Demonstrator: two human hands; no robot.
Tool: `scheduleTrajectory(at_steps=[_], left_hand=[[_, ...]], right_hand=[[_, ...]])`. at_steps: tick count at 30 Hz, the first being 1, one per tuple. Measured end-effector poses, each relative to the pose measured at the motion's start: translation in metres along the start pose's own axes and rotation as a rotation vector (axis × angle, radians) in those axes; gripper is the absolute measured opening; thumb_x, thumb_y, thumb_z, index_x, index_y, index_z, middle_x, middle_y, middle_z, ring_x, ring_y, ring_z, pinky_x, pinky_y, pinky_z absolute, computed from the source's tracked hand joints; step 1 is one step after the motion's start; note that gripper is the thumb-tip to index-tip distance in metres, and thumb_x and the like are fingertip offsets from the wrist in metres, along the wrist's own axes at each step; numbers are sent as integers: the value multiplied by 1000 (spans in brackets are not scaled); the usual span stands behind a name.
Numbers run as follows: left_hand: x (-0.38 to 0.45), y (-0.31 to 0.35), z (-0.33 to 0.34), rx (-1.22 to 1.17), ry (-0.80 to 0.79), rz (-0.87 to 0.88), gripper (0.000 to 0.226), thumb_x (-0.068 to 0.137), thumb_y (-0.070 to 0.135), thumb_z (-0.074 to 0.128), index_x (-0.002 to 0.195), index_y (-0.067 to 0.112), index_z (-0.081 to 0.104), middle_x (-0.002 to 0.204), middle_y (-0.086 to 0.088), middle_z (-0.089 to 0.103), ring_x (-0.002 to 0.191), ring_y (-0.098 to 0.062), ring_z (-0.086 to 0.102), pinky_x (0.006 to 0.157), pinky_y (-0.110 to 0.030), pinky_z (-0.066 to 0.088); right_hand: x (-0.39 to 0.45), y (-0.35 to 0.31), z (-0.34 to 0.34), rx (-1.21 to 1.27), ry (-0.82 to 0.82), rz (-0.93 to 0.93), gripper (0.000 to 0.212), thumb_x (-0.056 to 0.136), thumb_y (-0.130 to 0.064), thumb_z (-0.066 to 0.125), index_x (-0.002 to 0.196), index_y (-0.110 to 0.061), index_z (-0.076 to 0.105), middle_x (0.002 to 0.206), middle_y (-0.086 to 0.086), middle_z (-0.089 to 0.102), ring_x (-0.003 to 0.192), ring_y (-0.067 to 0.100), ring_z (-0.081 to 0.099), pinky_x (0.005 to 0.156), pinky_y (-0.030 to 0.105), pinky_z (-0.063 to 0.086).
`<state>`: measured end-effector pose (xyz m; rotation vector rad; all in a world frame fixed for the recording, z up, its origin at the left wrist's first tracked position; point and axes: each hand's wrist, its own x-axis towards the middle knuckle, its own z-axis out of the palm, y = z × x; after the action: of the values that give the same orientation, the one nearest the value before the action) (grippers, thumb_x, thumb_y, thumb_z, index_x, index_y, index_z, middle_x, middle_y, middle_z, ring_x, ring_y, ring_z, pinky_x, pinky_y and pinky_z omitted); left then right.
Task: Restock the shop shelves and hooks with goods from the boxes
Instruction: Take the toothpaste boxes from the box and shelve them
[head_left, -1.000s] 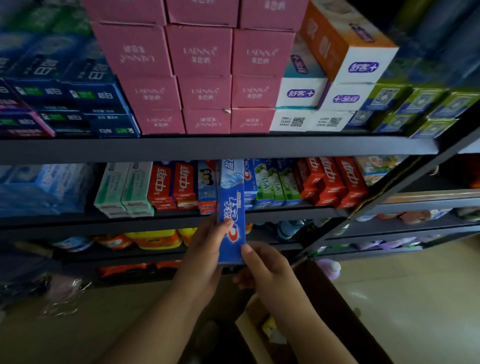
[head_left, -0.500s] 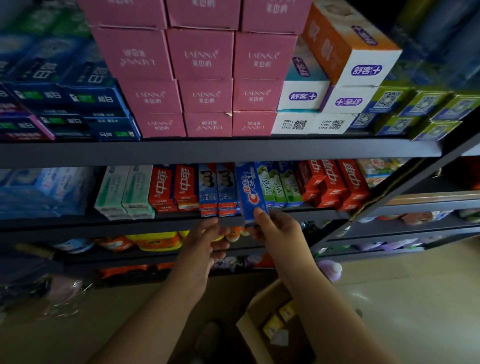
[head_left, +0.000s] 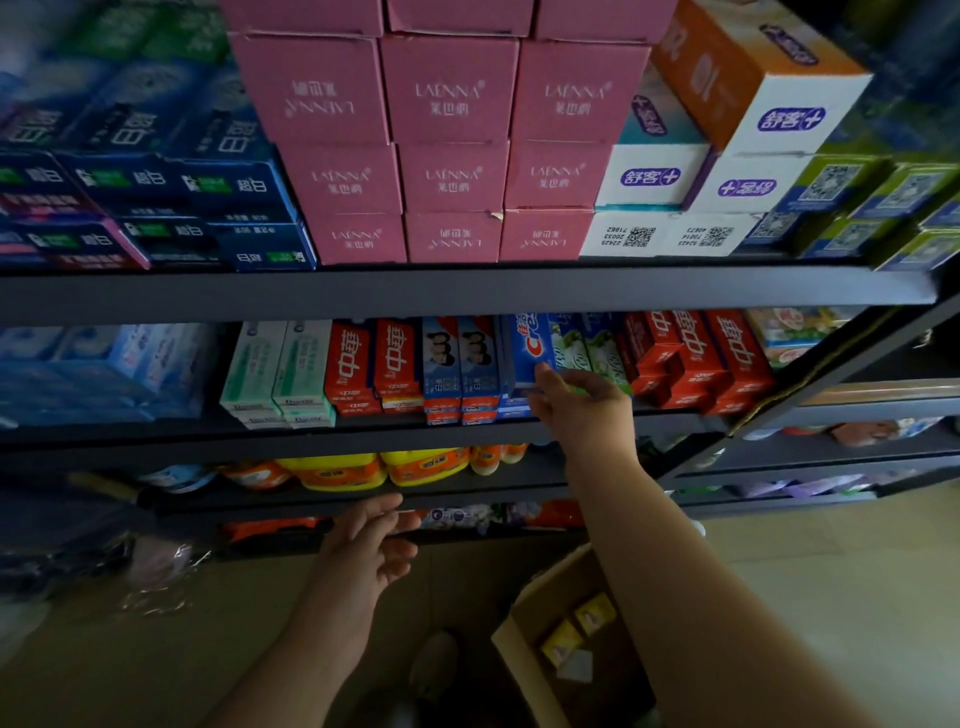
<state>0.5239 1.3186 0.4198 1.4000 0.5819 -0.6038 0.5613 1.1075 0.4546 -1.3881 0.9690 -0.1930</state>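
A blue Crest toothpaste box (head_left: 530, 348) lies on the middle shelf (head_left: 363, 434), on a stack between blue boxes with faces on the left and green-and-white boxes on the right. My right hand (head_left: 582, 402) is at its near end, thumb on its top and fingers curled at its right side. My left hand (head_left: 371, 545) hangs lower, in front of the bottom shelves, fingers relaxed and holding nothing. A brown cardboard box (head_left: 524, 649) on the floor holds small yellow packets (head_left: 576, 626).
Pink Laenna boxes (head_left: 449, 145), dark blue boxes and white-and-orange boxes fill the upper shelf. Red toothpaste boxes (head_left: 696, 358) sit right of the green ones. Yellow-and-orange bottles (head_left: 363, 470) line the shelf below. A second shelf unit stands at the right.
The Crest box went from upright in both hands to lying deep on the shelf stack. My left hand let go and dropped down; my right hand followed the box in.
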Motion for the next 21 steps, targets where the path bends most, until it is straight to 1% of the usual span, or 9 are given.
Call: scheduleTrajectory(at_steps=[4,8,10,12,13,15,16,18,21], left_hand=[[-1,3,1,-8,-5,-14,17,96,7,47,100,14,63,87,-8,67,69,-19,56,68,-33,44],[-1,6,3,30,-27,-5,18,97,7,47,101,13,63,89,-10,67,69,-19,56,68,-33,44],[-2,6,5,74,-45,15,18,97,7,47,100,13,63,89,-11,67,69,-19,56,69,-33,45],[-1,5,8,134,-61,47,17,96,6,48,98,12,64,88,-11,68,69,-19,57,68,-33,45],[0,3,9,174,-69,64,16,96,6,49,97,12,64,88,-12,69,69,-20,57,68,-33,45],[4,-4,14,272,-97,98,14,96,8,52,94,12,66,89,-13,69,69,-19,57,68,-32,45],[7,-8,19,330,-124,107,13,96,10,53,94,12,65,90,-13,69,70,-19,58,68,-31,45],[10,-20,32,444,-197,97,13,97,12,52,94,14,64,90,-10,69,73,-18,59,67,-27,45],[11,-44,63,613,-333,76,13,97,14,51,94,18,63,89,-5,68,77,-19,60,68,-26,46]], right_hand=[[7,-5,5,-19,8,-57,12,85,-25,72,84,-15,66,69,0,69,69,14,67,88,43,56],[15,-8,10,-116,22,-125,13,85,-32,70,77,-24,64,80,3,72,84,23,68,87,47,55],[11,-8,7,-141,23,-150,13,87,-38,67,80,-27,63,86,2,71,87,21,67,86,44,55],[0,-2,-3,-137,23,-178,13,89,-39,63,89,-26,64,90,-1,69,86,16,65,81,37,54],[-7,4,-12,-124,27,-195,11,91,-37,61,92,-26,63,90,-1,68,84,14,64,78,35,53],[-22,21,-36,-107,46,-229,4,92,-31,60,89,-30,62,86,-3,67,80,13,64,73,32,52],[-29,34,-51,-105,71,-222,5,93,-29,60,88,-31,62,84,-4,67,79,11,64,71,29,51],[-44,66,-82,-102,139,-140,3,91,-27,62,91,-30,63,85,-4,67,80,10,63,69,25,50],[-66,128,-130,-79,294,42,5,88,-26,67,93,-26,66,87,-1,68,83,16,65,70,31,53]])
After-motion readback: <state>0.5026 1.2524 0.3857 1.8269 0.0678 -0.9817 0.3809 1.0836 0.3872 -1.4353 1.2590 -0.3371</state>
